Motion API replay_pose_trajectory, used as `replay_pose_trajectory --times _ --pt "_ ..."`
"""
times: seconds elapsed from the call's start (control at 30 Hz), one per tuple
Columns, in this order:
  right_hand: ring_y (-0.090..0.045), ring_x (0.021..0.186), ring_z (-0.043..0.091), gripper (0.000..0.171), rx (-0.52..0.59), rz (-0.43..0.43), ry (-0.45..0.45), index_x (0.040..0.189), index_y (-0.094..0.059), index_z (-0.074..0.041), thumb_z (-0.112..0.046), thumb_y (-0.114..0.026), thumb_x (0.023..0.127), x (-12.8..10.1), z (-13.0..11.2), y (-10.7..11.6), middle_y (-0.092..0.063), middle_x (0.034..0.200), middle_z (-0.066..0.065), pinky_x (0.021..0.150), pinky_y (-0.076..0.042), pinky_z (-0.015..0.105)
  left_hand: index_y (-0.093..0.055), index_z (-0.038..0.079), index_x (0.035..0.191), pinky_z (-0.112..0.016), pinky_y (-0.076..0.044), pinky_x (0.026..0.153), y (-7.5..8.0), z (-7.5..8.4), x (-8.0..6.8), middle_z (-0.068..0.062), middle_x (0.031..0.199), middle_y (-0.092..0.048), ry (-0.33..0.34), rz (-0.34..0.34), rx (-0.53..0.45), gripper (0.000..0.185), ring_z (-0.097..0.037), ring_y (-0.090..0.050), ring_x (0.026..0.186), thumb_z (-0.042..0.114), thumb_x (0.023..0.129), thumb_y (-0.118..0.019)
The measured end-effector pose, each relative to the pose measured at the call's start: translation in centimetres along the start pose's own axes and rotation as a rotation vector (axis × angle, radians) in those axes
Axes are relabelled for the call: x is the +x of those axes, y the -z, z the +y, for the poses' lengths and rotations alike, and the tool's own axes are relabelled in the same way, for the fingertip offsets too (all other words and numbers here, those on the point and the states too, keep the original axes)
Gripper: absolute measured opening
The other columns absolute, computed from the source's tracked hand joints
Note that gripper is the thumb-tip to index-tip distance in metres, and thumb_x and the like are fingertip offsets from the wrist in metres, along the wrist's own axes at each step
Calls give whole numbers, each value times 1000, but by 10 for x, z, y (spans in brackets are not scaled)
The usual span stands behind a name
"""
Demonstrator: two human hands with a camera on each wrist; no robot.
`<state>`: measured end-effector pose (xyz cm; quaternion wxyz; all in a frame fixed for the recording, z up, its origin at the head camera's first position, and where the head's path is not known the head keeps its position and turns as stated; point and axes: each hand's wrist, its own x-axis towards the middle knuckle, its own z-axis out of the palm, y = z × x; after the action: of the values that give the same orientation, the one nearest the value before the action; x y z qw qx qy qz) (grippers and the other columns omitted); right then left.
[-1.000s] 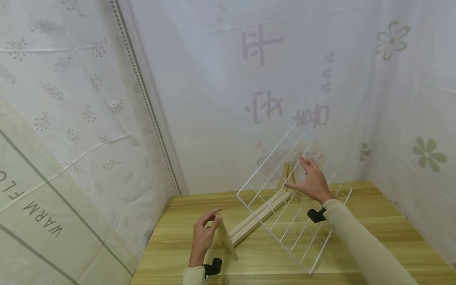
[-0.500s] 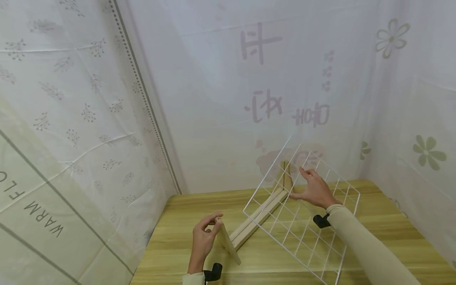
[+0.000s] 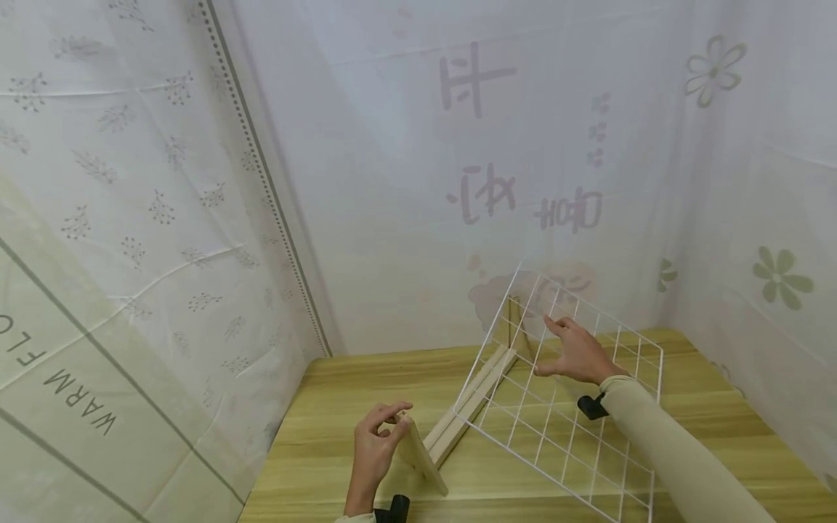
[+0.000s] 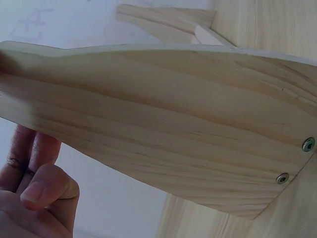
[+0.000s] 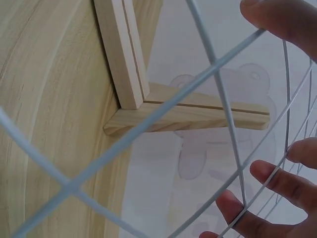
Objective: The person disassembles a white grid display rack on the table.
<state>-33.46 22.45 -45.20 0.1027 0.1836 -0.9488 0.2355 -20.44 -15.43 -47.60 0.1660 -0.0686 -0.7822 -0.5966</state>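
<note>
A: Far left first?
B: Patterned curtain draped down the left side, wooden table below.

A: Next along?
B: Left hand at the near edge, fingertips pinching the top of the near wooden end panel, thumb and fingers curled over its upper edge. Standing on edge, slightly tilted. Two screw heads visible low on its face from the left wrist.

A: Then?
B: Wooden rails running diagonally from that panel toward the far wooden upright, joined at the back.

A: And to the right?
B: White wire grid tilted over the rails, lower left edge down beside them on the table, far corner raised. Right hand on its upper part, fingers spread and straight, poking through the mesh, thumb on the other side of a wire. Not clenched.
</note>
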Motion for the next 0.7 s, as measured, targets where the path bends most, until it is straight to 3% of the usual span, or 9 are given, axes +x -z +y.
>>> replay_pose_trajectory --times 0.1,0.4,0.63,0.7 --pt "-57 97 27 114 0 -14 7 144 -30 -5 -59 -79 57 -1 2 -2 -46 130 17 81 -49 46 -72 17 97 -23 -46 52 -1 -1 -2 -3 81 -62 -9 1 3 16 -5 -55 77 17 80 -71" --pt "-51 114 42 109 27 -78 20 142 -36 -9 -54 -83 54 -5 8 -8 -44 135 20 85 -47 53 -73 11 91 -24 -45 51 -6 -1 -10 -3 77 -60 -55 28 -27 13 -6 -52 71 11 78 -72" --pt "-48 116 42 109 10 -113 24 141 -38 -11 -53 -85 51 -9 15 -14 -45 135 20 85 -47 53 -73 10 92 -18 -34 37 -12 -28 -14 -3 71 -54 -99 6 -62 14 -7 -52 69 7 79 -71" --pt "-48 117 41 109 -8 -120 30 141 -39 -11 -52 -85 50 -10 16 -16 -46 134 20 86 -47 54 -73 11 93 -18 -33 37 -13 -29 -16 -2 71 -53 -106 3 -69 15 -7 -51 69 9 79 -71"
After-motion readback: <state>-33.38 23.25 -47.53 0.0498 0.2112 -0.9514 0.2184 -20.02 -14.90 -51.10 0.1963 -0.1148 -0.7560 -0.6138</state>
